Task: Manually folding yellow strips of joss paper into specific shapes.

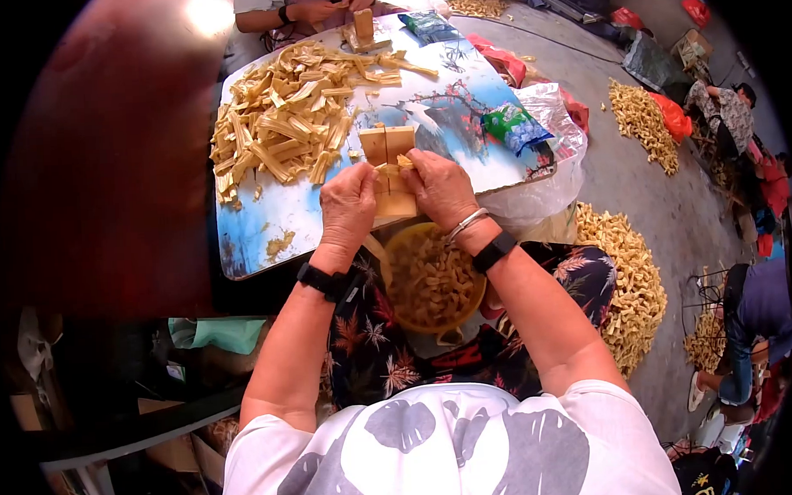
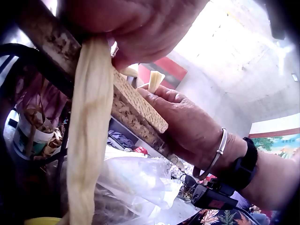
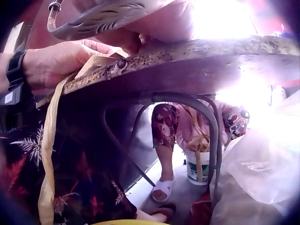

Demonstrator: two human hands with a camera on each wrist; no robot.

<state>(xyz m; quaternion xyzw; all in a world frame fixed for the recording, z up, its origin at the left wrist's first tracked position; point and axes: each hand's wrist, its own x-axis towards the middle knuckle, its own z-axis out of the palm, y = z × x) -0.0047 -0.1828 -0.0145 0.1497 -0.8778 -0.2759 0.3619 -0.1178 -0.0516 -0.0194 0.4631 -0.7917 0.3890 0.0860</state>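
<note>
At the near table edge sits a small wooden block stand (image 1: 387, 145) with an upright slotted piece and a flat base. My left hand (image 1: 348, 204) pinches a long pale yellow dried strip (image 2: 90, 126) at the stand's left side. The strip's free length hangs below the table edge, also visible in the right wrist view. Opposite it, my right hand (image 1: 444, 190) pinches a short pale yellow end (image 2: 156, 80) between thumb and fingers at the stand's right. A yellow basin (image 1: 479, 304) of short folded pieces stands below, between the knees.
A heap of loose strips (image 1: 278, 121) covers the table's left side. A green packet (image 1: 516, 128) and clear plastic bag (image 1: 555, 168) lie at the right edge. Piles of folded pieces (image 1: 628, 283) rest on the floor. Across the table, another person's hands (image 1: 318, 10) work near a second wooden block (image 1: 364, 26).
</note>
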